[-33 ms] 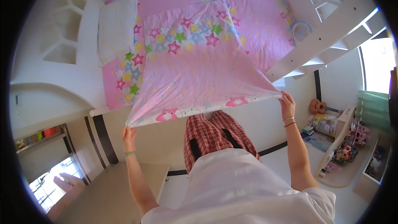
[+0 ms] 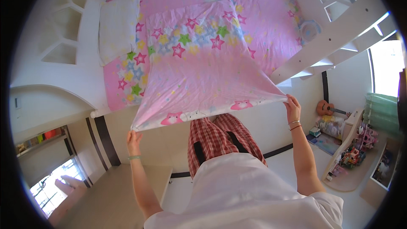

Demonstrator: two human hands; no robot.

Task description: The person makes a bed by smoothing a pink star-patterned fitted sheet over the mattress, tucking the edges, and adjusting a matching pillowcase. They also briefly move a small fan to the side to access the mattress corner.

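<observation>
Evidently both hands are busy: at 8 o'clock the left hand point(image 2: 134, 141) pinches one corner of a pink star-patterned cover point(image 2: 195, 74), and at 3 o'clock the right hand point(image 2: 292, 107) grips the opposite corner, fingers closed on the fabric. Between them the near edge hangs taut, slanting up toward the right, with creases running in from each corner. A pale green bangle point(image 2: 134, 157) circles the left wrist; a silvery bracelet point(image 2: 294, 121) and a dark band point(image 2: 295, 127) circle the right.

From that edge the cover spreads toward 12 o'clock, its far part lying on a bed with a matching pink sheet point(image 2: 269, 29). A whitish pillow point(image 2: 118, 27) rests beside it between 10 and 11 o'clock, near a white bed end with cut-outs point(image 2: 38, 57). Below the edge, at 6 o'clock, are red checked trousers point(image 2: 212, 140) and a white top point(image 2: 241, 191). Farther out, a small guitar point(image 2: 324, 108) stands at 3 o'clock, and a shelf of toys point(image 2: 352, 157) lies toward 4 o'clock.
</observation>
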